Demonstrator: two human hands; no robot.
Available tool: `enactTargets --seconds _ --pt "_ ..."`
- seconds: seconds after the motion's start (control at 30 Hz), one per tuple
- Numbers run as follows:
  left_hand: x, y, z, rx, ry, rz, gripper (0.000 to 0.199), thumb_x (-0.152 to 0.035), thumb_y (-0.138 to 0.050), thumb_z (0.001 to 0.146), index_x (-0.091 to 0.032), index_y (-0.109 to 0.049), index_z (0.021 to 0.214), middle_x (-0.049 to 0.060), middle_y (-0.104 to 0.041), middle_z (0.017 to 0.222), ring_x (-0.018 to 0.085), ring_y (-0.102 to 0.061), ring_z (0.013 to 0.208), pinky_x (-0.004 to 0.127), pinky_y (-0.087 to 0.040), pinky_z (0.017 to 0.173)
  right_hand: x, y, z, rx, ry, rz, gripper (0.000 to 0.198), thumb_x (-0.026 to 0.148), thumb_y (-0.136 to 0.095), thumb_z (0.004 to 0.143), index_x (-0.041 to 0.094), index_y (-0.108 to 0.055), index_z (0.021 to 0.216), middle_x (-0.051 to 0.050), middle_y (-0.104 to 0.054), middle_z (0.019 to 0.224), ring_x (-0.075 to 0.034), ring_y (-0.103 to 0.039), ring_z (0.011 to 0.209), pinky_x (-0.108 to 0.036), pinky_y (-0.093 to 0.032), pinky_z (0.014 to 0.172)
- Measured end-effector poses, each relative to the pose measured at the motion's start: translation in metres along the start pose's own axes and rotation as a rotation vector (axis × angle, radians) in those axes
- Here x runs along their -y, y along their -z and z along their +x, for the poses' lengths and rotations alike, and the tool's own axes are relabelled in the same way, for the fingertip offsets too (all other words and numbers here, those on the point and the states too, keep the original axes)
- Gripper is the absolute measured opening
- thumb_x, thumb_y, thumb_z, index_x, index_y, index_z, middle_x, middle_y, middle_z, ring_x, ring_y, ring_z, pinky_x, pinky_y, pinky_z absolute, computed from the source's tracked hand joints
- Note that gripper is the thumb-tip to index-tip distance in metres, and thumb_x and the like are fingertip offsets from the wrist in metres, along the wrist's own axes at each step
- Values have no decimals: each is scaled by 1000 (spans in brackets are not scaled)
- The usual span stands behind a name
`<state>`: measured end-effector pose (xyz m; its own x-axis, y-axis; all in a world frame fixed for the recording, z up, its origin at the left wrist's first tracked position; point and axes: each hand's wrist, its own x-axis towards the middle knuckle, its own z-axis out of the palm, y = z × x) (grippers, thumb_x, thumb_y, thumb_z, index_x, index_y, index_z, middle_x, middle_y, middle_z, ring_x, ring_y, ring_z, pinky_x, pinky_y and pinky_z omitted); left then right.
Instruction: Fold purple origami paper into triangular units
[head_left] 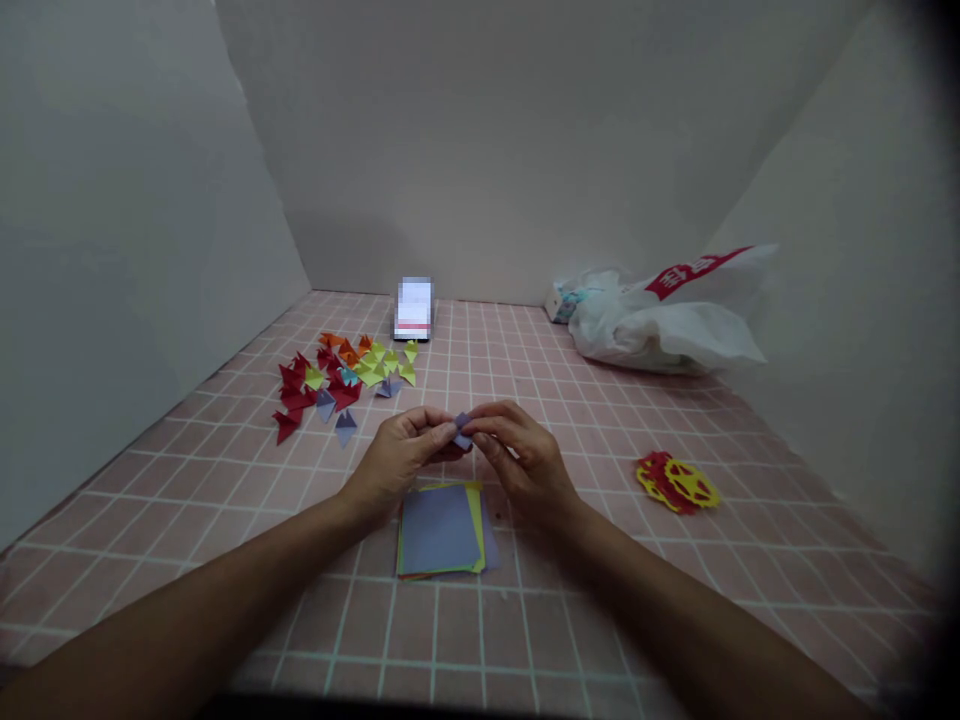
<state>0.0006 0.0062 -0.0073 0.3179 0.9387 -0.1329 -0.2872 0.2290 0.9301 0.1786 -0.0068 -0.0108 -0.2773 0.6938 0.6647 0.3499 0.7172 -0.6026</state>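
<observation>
A small folded piece of purple paper point(462, 432) is held up between both hands over the table. My left hand point(405, 450) pinches its left side between thumb and fingers. From the other side, the thumb and fingertips of my right hand point(521, 450) close on it; the fingers partly cover its shape. Just below the hands lies a stack of square coloured paper point(441, 530), with a purple sheet on top and yellow, green and orange edges showing. Beyond my left hand are several folded paper pieces point(345, 395) in red, orange, yellow, blue and purple.
A phone point(413, 308) with a lit screen stands at the back. At the back right are a tissue box point(559, 302) and a white plastic bag point(660, 335). Yellow and red cut-outs point(679, 483) lie right, on the pink checked cloth point(480, 640). Pale walls enclose the table.
</observation>
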Motion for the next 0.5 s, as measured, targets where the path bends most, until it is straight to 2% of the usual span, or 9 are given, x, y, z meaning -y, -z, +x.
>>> enactTargets --seconds 0.13,0.23,0.4,0.5 --pt "1 0 0 19 -14 4 33 -27 -86 66 -14 -69 92 3 -76 86 14 -71 77 29 -56 81 1 1 0 -14 -8 -8 20 13 -50 98 21 -69 99 -7 -65 93 -19 -64 89 -33 -54 77" --pt "1 -1 -1 28 -36 32 32 -27 -85 67 -13 -71 91 3 -76 84 14 -71 77 28 -56 80 0 -1 0 -20 11 -3 20 11 -51 97 20 -69 98 -7 -65 91 -18 -64 86 -32 -54 74" --pt "1 0 -2 3 -26 22 28 -32 -83 69 -13 -71 85 1 -73 78 12 -69 72 27 -57 77 0 -1 0 -25 -26 18 17 8 -56 93 20 -64 99 -5 -65 90 -19 -63 85 -33 -52 76" --pt "1 0 -1 -34 -9 -21 27 -30 -84 68 -13 -70 85 1 -73 79 13 -70 71 27 -56 77 1 0 1 -34 -43 49 22 3 -54 88 21 -61 98 -4 -63 91 -19 -62 86 -35 -52 78"
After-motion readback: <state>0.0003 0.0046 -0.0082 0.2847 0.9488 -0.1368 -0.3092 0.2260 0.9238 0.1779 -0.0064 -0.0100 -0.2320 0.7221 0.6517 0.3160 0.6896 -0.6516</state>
